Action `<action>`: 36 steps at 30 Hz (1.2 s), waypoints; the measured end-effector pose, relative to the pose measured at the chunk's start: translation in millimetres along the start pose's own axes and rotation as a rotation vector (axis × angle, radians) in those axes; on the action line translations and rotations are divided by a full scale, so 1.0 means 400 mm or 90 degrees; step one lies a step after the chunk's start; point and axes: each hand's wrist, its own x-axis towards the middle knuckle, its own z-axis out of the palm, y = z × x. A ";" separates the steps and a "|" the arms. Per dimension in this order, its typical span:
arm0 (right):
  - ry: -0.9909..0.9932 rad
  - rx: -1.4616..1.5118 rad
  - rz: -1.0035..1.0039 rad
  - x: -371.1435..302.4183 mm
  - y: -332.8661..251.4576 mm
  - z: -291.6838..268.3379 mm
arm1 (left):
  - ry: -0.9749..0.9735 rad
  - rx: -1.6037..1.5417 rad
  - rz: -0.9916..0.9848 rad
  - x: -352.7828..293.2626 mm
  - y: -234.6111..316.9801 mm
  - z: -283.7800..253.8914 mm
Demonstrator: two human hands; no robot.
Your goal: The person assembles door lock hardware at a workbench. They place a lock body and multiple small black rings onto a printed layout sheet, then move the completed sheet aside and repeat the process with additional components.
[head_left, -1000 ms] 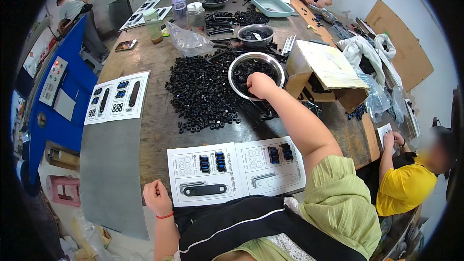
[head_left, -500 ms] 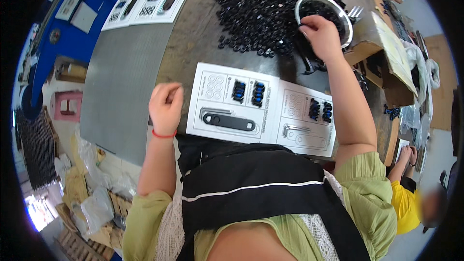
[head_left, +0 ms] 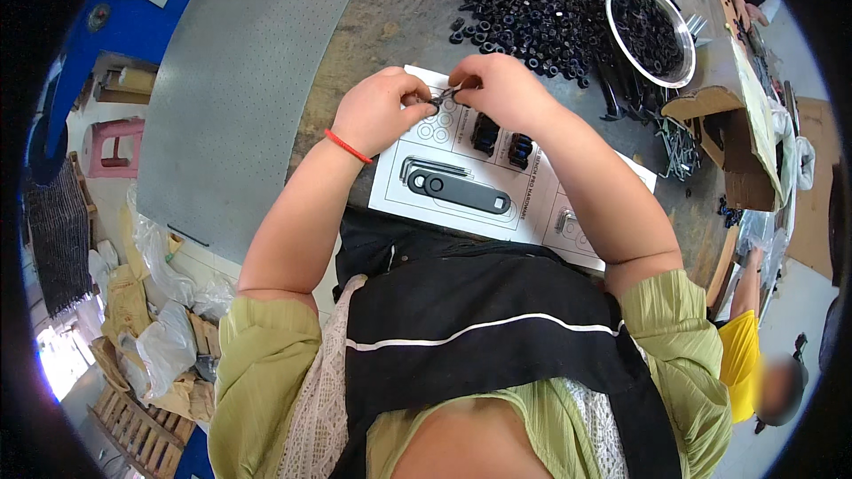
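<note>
A: L hand, R hand both pinching small dark parts btwn fingertips. Where exactly?
B: Over sheet, upper-L ring outlines; hands approx equally near. Parts' long axis? Can't tell.

I note bright, even light and a blown-out patch at lower left. Edges bow toward the black rim; the small dark part in hand reads indistinctly.
</note>
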 end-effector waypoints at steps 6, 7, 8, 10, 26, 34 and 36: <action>0.049 0.038 0.061 0.004 -0.009 0.011 | 0.072 -0.045 0.020 -0.010 0.006 0.003; 0.054 0.036 0.061 0.006 -0.007 0.016 | 0.087 -0.050 0.016 -0.008 0.009 0.003; 0.062 0.030 0.062 0.008 -0.012 0.019 | 0.102 -0.051 0.009 -0.010 0.009 0.002; 0.078 0.017 0.064 0.009 -0.021 0.021 | 0.112 -0.052 0.038 -0.012 0.000 0.008; 0.104 0.081 0.075 -0.055 -0.024 0.029 | 0.187 -0.042 0.087 -0.023 0.008 0.006; 0.155 -0.198 0.131 -0.059 0.089 -0.066 | 0.199 0.047 0.033 -0.017 -0.006 0.002; 0.220 -0.295 0.073 -0.073 0.086 -0.041 | 0.218 0.083 0.059 -0.020 -0.003 0.007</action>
